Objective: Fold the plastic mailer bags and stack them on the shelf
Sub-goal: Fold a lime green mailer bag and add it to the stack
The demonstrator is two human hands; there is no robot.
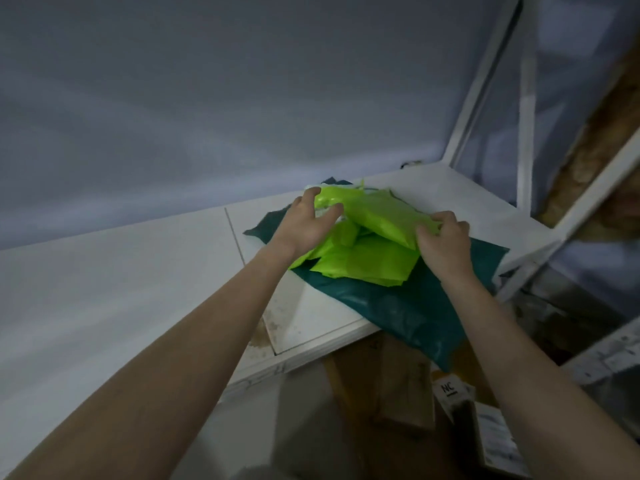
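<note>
- The lime-green mailer bags (367,237) lie in a loose heap on a dark teal mailer bag (408,306), which is spread over the right end of the white shelf (138,289) and hangs past its front edge.
- The left hand (304,220) curls its fingers over the far left end of the top green bag; whether it truly grips or only presses is hard to tell, since the frame is dim and soft.
- The right hand (445,240) pinches the right edge of that same bag.
- The step looks like setting a folded bag onto the pile. To do it well, bring both ends down together, line the edges up with the bags beneath, then flatten from the middle outward so trapped air escapes.
- Slick plastic tends to spring open, so a brief press along the fold should help, with the heap kept back from the overhanging teal edge.
- Cardboard boxes (401,386) sit below the shelf.
</note>
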